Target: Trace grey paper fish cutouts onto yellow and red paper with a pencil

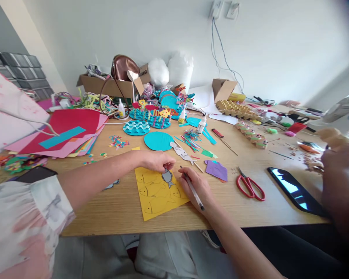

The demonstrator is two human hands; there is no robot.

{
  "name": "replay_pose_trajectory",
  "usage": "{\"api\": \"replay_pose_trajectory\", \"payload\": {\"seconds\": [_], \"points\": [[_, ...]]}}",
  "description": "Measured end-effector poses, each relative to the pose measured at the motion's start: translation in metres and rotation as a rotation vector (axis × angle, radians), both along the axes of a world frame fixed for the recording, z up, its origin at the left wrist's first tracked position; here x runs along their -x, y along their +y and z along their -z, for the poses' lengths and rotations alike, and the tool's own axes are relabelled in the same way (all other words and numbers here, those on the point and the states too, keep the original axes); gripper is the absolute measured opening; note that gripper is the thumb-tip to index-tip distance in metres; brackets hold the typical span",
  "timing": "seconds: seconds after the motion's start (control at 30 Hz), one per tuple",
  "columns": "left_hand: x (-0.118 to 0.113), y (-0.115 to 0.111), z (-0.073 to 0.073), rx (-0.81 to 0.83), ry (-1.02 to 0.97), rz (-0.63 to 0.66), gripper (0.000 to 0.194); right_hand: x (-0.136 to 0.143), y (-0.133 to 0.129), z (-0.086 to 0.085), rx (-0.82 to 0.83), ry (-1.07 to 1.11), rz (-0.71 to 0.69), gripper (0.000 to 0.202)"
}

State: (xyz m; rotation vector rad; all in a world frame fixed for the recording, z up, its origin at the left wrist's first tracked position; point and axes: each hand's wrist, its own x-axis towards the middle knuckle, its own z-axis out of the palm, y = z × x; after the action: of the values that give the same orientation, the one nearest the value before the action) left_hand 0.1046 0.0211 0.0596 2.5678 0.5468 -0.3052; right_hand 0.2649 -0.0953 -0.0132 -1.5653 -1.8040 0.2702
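Observation:
A yellow paper sheet [151, 207] with several fish outlines drawn on it lies near the table's front edge. On its upper part rests a small grey fish cutout [168, 177], its tail toward me. My left hand [159, 159] is closed, fingertips pinching or pressing the cutout's top edge; the thumb is partly hidden. Closed around a pen [195, 192] with a clear barrel and dark end, my right hand [196, 186] rests at the sheet's right edge. The pen's tip is close to the cutout. Red-handled scissors [250, 188] lie to the right.
Beyond the sheet are a blue paper disc [158, 141], a white fish cutout [182, 153], purple paper [216, 169] and glue bottles [201, 124]. Coloured sheets [72, 116] are stacked left. A phone [293, 190] lies right, near a co-worker's hand [339, 162].

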Motion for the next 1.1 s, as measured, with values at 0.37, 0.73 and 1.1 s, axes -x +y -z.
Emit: {"api": "replay_pose_trajectory", "payload": {"seconds": [0.37, 0.73, 1.1], "points": [[0.019, 0.009, 0.009, 0.215, -0.067, -0.123, 0.018, 0.001, 0.001, 0.005, -0.020, -0.055, -0.041, 0.025], [0.029, 0.009, 0.027, 0.368, -0.246, -0.195, 0.009, 0.001, -0.004, -0.001, 0.109, -0.165, -0.133, 0.033], [0.078, 0.003, -0.003, 0.451, -0.551, -0.487, 0.017, -0.003, -0.003, 0.002, 0.021, -0.115, -0.110, 0.024]]}}
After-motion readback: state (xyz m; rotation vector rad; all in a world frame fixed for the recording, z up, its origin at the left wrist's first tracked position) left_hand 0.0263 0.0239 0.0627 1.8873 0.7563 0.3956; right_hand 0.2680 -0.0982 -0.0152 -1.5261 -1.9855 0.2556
